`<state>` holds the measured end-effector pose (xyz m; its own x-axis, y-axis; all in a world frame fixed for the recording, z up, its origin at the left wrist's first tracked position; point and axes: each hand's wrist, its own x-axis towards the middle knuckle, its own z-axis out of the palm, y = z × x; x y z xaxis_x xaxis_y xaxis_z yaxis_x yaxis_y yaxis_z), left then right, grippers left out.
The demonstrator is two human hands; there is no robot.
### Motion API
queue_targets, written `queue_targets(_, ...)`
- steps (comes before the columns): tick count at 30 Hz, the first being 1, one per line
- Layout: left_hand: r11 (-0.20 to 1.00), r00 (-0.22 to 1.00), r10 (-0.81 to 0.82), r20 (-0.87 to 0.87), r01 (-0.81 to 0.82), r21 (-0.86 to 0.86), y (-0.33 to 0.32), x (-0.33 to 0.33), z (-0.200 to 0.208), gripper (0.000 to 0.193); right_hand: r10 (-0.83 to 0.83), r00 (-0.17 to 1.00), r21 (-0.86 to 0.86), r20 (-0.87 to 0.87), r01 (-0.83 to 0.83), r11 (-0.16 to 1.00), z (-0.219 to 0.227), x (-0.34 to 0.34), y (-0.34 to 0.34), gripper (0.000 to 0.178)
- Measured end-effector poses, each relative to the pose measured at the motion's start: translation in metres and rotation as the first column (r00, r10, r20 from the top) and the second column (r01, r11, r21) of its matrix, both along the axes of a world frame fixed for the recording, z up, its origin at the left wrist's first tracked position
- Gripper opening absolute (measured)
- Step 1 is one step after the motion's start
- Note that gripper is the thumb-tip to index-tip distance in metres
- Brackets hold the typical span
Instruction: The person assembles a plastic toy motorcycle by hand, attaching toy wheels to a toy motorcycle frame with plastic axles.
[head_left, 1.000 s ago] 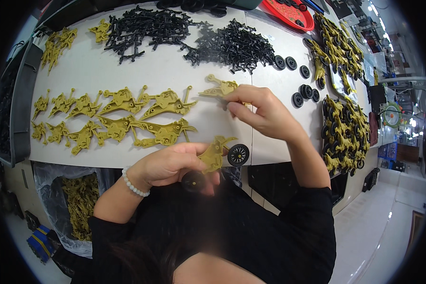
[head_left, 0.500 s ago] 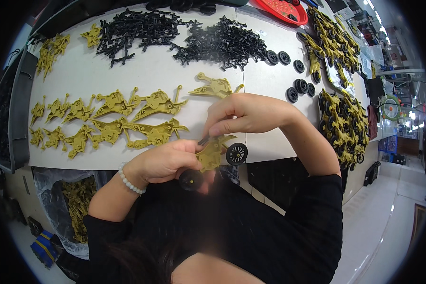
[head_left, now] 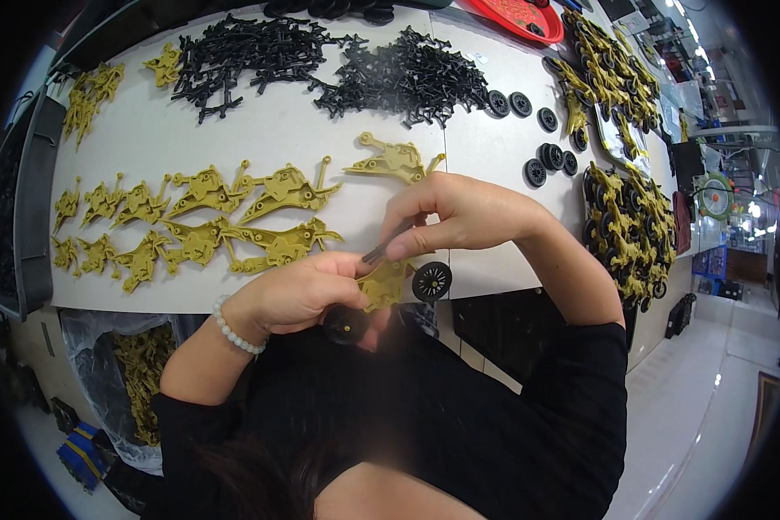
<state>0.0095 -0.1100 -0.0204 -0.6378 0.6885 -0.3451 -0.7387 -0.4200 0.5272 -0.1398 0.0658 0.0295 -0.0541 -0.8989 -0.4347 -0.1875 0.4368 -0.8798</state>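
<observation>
My left hand (head_left: 308, 293) is closed around a yellow plastic toy motorcycle (head_left: 385, 288), held in front of my chest at the table's near edge. A spoked black wheel (head_left: 432, 282) sits at its right end, and another black wheel (head_left: 345, 326) hangs below my left fingers. Bent over it from the right, my right hand (head_left: 455, 212) pinches a slim dark strip-like part (head_left: 385, 249) at the toy's upper edge. Fingers hide the strip's ends, so whether it is attached I cannot tell. Just beyond my right hand lies a loose yellow half-shell (head_left: 394, 159).
Two rows of yellow half-shells (head_left: 208, 191) lie at left. Heaped black plastic parts (head_left: 407, 78) cover the far side, with loose black wheels (head_left: 536, 173) at right. Finished-looking yellow toys (head_left: 628, 234) are stacked farther right. A red tray (head_left: 516, 17) and a grey bin (head_left: 30, 208) stand at the edges.
My right hand has risen slightly, and more of the dark strip shows between my fingers. The toy has tilted and shifted a little in my left hand.
</observation>
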Motion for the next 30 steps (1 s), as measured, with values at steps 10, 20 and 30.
queue_targets(10,0.999,0.997,-0.010,0.071,0.008,0.034,0.003,0.002,-0.005,0.026,-0.020,0.992,-0.003,-0.124,0.020,1.000,-0.003,0.008,0.010,0.024)
queue_targets(20,0.997,0.997,0.058,-0.044,-0.056,0.056,0.001,0.002,0.003,0.053,-0.382,0.338,-0.413,-0.860,-0.019,0.911,-0.043,-0.011,0.036,0.039)
queue_targets(30,0.961,0.987,0.139,0.077,-0.153,0.232,0.011,-0.004,0.003,0.066,-0.465,0.809,-0.386,0.358,0.582,0.715,0.002,-0.010,0.061,0.023)
